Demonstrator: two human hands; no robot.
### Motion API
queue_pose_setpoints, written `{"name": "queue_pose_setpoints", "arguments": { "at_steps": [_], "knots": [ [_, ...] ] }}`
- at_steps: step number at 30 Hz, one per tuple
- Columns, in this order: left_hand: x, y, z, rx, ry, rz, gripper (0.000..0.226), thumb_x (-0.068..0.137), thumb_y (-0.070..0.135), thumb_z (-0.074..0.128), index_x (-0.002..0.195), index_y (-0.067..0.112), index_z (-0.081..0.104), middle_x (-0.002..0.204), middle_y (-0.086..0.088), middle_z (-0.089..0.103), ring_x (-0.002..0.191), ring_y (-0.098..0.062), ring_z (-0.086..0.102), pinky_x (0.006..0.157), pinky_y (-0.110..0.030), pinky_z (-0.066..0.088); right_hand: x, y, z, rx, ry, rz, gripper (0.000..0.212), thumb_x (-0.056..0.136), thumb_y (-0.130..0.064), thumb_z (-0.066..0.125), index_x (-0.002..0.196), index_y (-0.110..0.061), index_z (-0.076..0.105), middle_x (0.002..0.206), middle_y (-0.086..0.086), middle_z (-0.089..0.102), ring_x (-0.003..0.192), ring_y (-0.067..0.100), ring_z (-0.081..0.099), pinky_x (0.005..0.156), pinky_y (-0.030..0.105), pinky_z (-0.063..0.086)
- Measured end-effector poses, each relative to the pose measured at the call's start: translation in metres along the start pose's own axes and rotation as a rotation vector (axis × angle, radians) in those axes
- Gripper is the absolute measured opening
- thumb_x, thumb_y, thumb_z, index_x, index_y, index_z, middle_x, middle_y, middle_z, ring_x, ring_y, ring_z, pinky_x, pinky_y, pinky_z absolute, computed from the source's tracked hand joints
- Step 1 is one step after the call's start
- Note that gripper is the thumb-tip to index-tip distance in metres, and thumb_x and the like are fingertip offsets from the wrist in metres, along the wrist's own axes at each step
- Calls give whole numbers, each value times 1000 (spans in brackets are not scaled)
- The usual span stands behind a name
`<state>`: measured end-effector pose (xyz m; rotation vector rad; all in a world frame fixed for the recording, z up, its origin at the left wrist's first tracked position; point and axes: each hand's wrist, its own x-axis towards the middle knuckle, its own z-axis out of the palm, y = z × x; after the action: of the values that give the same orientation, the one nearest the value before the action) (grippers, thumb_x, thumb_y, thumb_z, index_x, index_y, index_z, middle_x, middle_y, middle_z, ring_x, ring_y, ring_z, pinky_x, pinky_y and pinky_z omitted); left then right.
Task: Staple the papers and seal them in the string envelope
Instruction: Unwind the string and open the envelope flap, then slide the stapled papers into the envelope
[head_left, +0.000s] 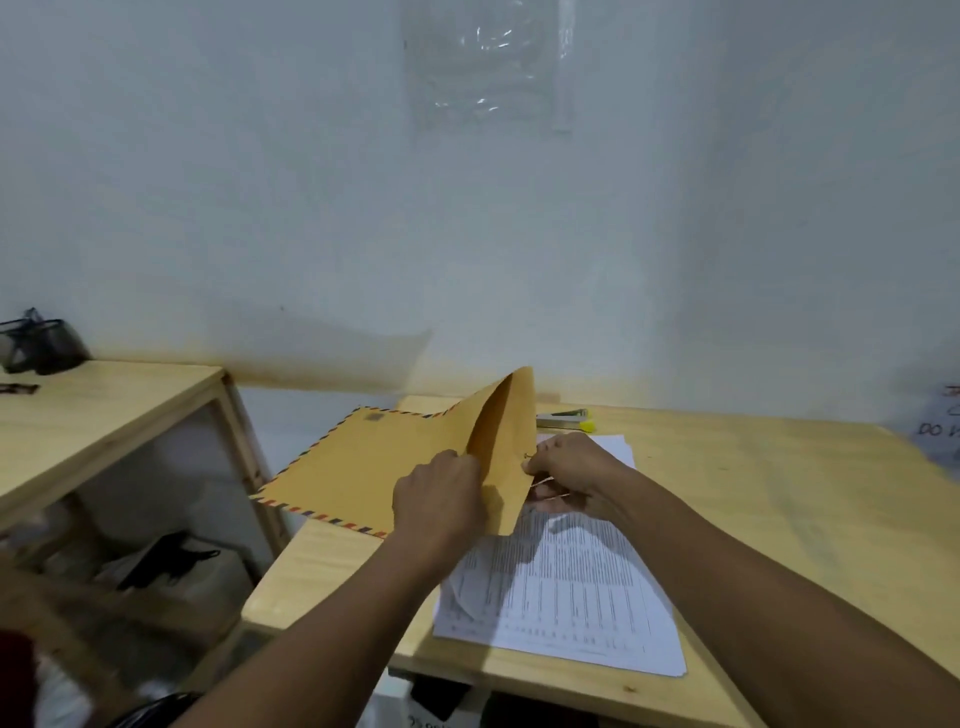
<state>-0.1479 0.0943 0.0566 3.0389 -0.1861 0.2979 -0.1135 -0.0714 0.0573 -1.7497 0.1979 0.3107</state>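
Observation:
A brown string envelope (363, 467) with a striped airmail border lies over the left edge of the wooden desk (753, 493), its flap (506, 431) lifted upright. My left hand (441, 499) grips the envelope at the base of the flap. My right hand (571, 473) pinches the thin string by the flap's button. A stack of printed papers (566, 587) lies flat on the desk under and in front of both hands. A stapler (563, 417) with a yellow tip rests behind the flap, partly hidden.
A second wooden table (104, 410) stands to the left with a dark mesh holder (41, 345) on it; a gap separates the two. Shelves with dark items sit below it. A handwritten paper (940, 431) lies at the far right. A wall is close behind.

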Motion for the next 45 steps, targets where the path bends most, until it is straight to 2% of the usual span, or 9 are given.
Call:
{"name": "queue_pose_setpoints", "arguments": {
  "at_steps": [5, 9, 13, 18, 27, 32, 35, 40, 45],
  "knots": [
    [-8, -15, 21, -67, 74, 128, 34, 95, 47, 48, 116, 22, 56, 113, 3, 59, 82, -21, 62, 71, -38, 56, 11, 1, -44, -466, 143, -74, 32, 93, -36, 66, 93, -4, 67, 68, 11, 73, 49, 18, 60, 46, 21, 36],
    [-9, -28, 31, -75, 84, 176, 67, 91, 70, 43, 141, 25, 46, 144, 4, 50, 109, -20, 64, 79, -35, 56, 48, 6, -81, -817, 457, -122, 23, 87, -28, 61, 87, -6, 66, 97, 16, 72, 97, 35, 67, 80, 37, 52],
    [-10, -33, 38, -31, 79, 234, 77, 88, 77, 39, 147, 28, 39, 153, 4, 40, 117, -20, 60, 79, -33, 54, 71, 11, -82, -1004, 299, -194, 31, 94, -29, 56, 124, -23, 61, 137, 4, 59, 126, 31, 50, 103, 44, 44],
    [-12, -35, 52, 69, 82, 302, 71, 89, 75, 39, 145, 32, 38, 150, 3, 43, 112, -22, 61, 78, -34, 54, 91, 21, -62, -1202, 139, -185, 48, 94, -36, 52, 142, -32, 49, 148, -6, 52, 134, 23, 49, 102, 40, 42],
    [-13, -39, 56, 109, 73, 370, 54, 98, 61, 40, 145, 34, 41, 143, 2, 53, 110, -22, 62, 73, -33, 53, 81, 16, -72, -1243, 116, -143, 59, 91, -50, 63, 120, 2, 66, 122, 17, 68, 111, 33, 62, 95, 41, 52],
    [-14, -40, 57, 127, 76, 383, 55, 100, 60, 37, 147, 31, 41, 141, 1, 55, 109, -24, 64, 73, -35, 54, 72, 20, -88, -1142, 62, -104, 36, 78, -51, 74, 93, -21, 59, 92, -5, 60, 87, 23, 60, 82, 39, 52],
    [-11, -41, 53, 145, 71, 374, 61, 99, 62, 37, 149, 28, 36, 144, 1, 53, 113, -25, 63, 75, -35, 53, 61, 15, -97, -1146, 15, -63, 36, 80, -43, 72, 71, -22, 44, 72, -4, 45, 66, 20, 42, 65, 33, 33],
    [0, -38, 41, 117, 79, 300, 67, 95, 66, 42, 149, 26, 34, 149, 4, 48, 114, -23, 63, 78, -35, 53, 22, 3, -127, -1124, -4, 40, 24, 86, -35, 68, 102, -21, 58, 96, -1, 66, 85, 21, 60, 72, 33, 46],
    [13, -23, 38, 65, 84, 227, 70, 90, 70, 49, 144, 25, 41, 146, 5, 50, 107, -25, 66, 74, -35, 53, -18, 15, -168, -663, -27, 31, 52, 90, -10, 63, 131, -38, 48, 117, 16, 70, 102, 35, 72, 91, 51, 58]
  ]
}}
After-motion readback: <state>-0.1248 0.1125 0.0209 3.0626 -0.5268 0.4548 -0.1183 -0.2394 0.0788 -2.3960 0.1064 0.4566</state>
